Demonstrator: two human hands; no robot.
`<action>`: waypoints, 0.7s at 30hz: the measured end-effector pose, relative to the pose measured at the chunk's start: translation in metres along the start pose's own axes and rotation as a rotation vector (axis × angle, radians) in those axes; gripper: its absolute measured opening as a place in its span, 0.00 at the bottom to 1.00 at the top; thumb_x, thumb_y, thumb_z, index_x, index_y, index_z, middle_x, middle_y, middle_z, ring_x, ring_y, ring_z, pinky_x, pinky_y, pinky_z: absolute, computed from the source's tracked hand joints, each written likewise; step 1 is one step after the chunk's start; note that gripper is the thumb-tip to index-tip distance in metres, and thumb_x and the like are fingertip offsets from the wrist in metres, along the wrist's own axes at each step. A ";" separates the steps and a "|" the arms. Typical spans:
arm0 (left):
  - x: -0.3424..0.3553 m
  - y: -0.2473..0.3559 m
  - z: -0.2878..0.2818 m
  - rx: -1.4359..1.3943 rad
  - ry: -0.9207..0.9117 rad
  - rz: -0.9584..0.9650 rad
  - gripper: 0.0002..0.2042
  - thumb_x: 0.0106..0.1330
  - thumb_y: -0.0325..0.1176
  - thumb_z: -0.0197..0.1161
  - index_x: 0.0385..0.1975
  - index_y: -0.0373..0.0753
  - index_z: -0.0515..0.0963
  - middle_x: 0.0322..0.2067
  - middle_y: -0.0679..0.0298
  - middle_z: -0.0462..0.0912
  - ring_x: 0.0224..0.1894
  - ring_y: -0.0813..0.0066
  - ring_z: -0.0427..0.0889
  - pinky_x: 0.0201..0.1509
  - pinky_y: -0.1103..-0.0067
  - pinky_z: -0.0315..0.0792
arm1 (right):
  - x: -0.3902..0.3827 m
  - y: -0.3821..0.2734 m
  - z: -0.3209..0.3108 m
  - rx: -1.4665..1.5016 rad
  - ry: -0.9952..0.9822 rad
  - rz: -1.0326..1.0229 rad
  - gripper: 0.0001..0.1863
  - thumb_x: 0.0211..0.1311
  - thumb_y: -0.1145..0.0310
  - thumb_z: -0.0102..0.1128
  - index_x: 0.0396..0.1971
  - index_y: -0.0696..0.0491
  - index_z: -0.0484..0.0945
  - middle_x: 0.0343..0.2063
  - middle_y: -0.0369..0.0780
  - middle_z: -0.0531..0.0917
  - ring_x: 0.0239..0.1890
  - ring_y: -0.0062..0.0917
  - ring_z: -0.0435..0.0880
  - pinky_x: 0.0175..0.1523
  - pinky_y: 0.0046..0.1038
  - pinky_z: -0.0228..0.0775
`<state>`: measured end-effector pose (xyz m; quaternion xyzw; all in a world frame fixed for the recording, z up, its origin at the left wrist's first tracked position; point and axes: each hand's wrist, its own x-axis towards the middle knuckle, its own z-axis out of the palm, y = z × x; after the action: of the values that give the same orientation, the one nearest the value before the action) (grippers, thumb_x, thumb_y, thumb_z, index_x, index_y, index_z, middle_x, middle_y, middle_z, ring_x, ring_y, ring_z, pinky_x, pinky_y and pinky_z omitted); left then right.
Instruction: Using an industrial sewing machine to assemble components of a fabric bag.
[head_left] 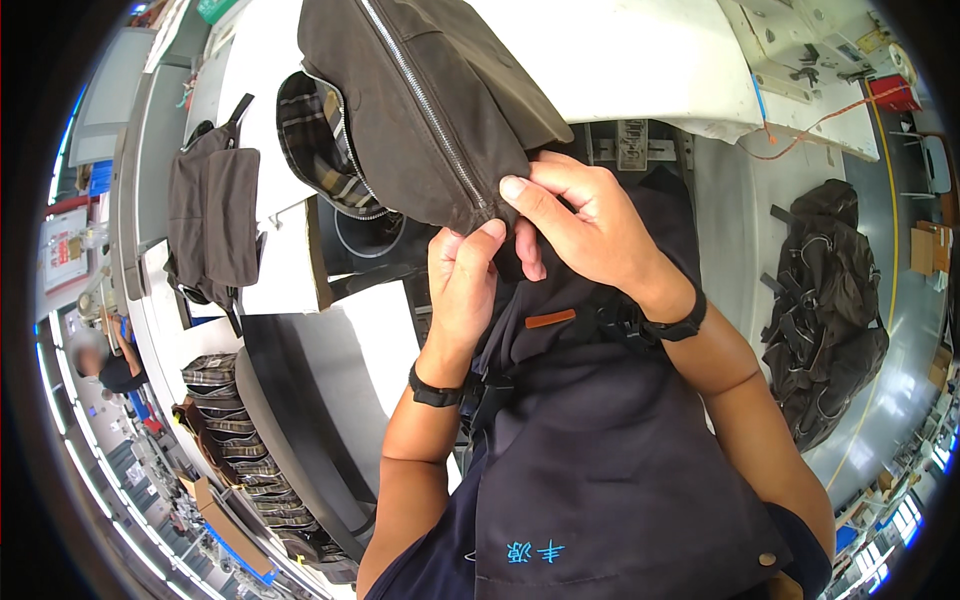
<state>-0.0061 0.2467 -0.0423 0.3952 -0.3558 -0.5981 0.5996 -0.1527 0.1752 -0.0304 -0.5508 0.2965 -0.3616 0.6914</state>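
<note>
A dark brown fabric bag (400, 130) with a long silver zipper (425, 95) reaches toward me from the top of the head view. Its side opening shows a plaid lining (305, 130) edged with another zipper. My left hand (463, 280) pinches the bag's near corner between thumb and fingers, just below the zipper's end. Close beside it, my right hand (590, 215) grips the same end from the right, thumb on top along the zipper. The fabric between the fingertips is partly hidden.
A similar brown bag (213, 215) lies on the white table (620, 60) surface at left. Below it is a row of plaid-lined pieces (235, 430). Several dark bags (825, 310) are piled at right. A red cord (830, 125) trails by the machine. Another person (120, 365) is far left.
</note>
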 end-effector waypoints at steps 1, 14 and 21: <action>0.000 0.000 0.000 -0.001 -0.001 -0.001 0.13 0.73 0.29 0.45 0.42 0.29 0.77 0.27 0.58 0.81 0.28 0.70 0.81 0.37 0.72 0.80 | 0.000 0.000 0.000 -0.001 0.001 0.001 0.21 0.79 0.66 0.56 0.22 0.61 0.74 0.17 0.38 0.78 0.16 0.21 0.82 0.20 0.22 0.72; -0.001 -0.001 0.000 -0.009 0.015 -0.017 0.13 0.74 0.29 0.46 0.42 0.29 0.77 0.27 0.58 0.81 0.29 0.70 0.81 0.38 0.73 0.79 | -0.001 0.000 0.000 -0.003 -0.010 0.016 0.20 0.79 0.66 0.56 0.23 0.60 0.75 0.17 0.38 0.78 0.16 0.20 0.82 0.20 0.22 0.72; -0.001 0.000 0.000 -0.008 0.019 -0.020 0.13 0.74 0.30 0.46 0.44 0.29 0.77 0.27 0.58 0.81 0.29 0.69 0.82 0.38 0.73 0.79 | -0.001 0.000 0.000 -0.020 -0.003 0.016 0.20 0.78 0.66 0.56 0.24 0.61 0.76 0.18 0.38 0.79 0.16 0.20 0.82 0.21 0.22 0.72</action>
<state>-0.0067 0.2479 -0.0424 0.4021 -0.3439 -0.6016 0.5984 -0.1531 0.1760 -0.0300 -0.5556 0.3036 -0.3522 0.6893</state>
